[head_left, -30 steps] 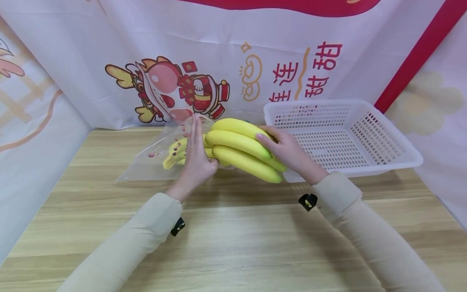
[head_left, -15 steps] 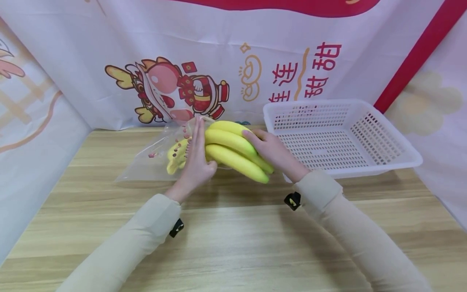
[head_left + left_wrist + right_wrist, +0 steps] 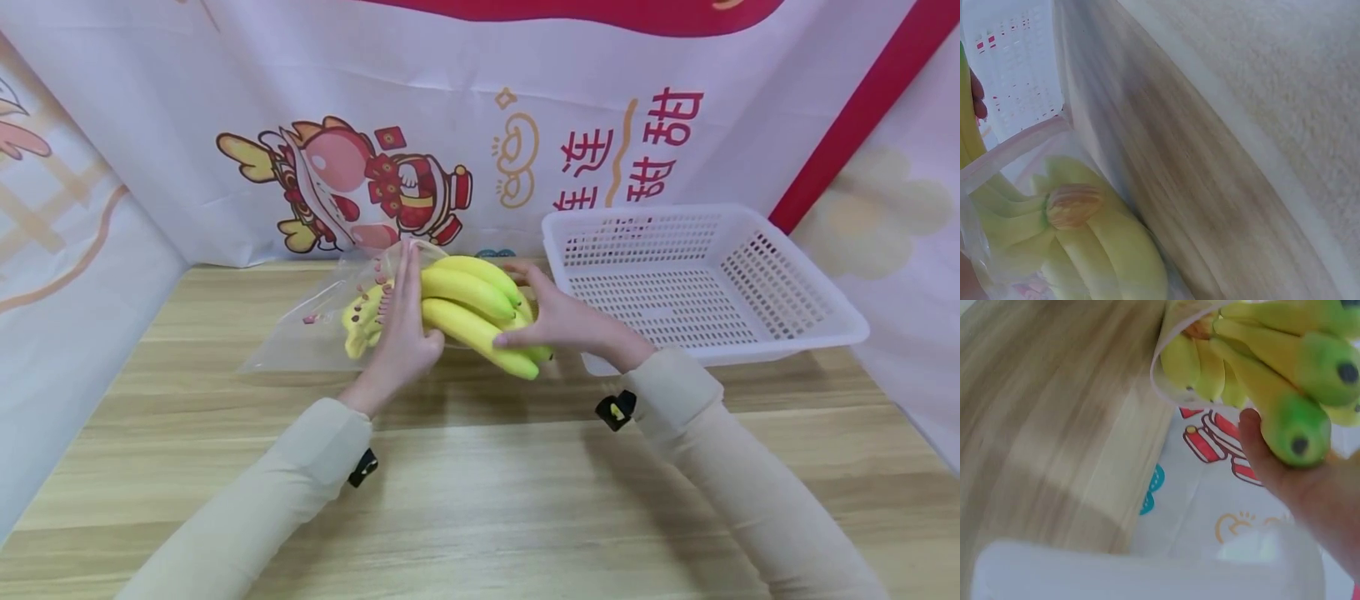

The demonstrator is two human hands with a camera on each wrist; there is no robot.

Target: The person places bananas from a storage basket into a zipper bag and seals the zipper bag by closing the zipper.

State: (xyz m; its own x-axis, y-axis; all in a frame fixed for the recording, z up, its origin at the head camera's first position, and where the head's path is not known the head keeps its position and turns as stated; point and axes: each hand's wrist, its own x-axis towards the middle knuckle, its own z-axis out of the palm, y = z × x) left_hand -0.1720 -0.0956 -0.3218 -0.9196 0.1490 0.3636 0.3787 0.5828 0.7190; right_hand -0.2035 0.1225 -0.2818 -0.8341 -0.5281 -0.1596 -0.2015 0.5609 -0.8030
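Observation:
A bunch of yellow bananas lies at the mouth of a clear plastic bag, its green-tipped ends sticking out to the right. My right hand grips those ends, thumb in front and fingers behind; in the right wrist view the thumb presses beside a dark banana tip. More yellow fruit with a brown stem shows inside the bag in the left wrist view, below the bag's pinkish rim. My left hand stands upright at the bag mouth, fingers straight and thumb apart, against the bananas' left part.
A white perforated plastic basket stands at the right, close to my right hand. The wooden table runs up to a printed white cloth hanging at the back.
The bananas have moved left, farther into the bag mouth. My right hand has gone left with them and shifted its hold to their ends. My left hand has barely moved.

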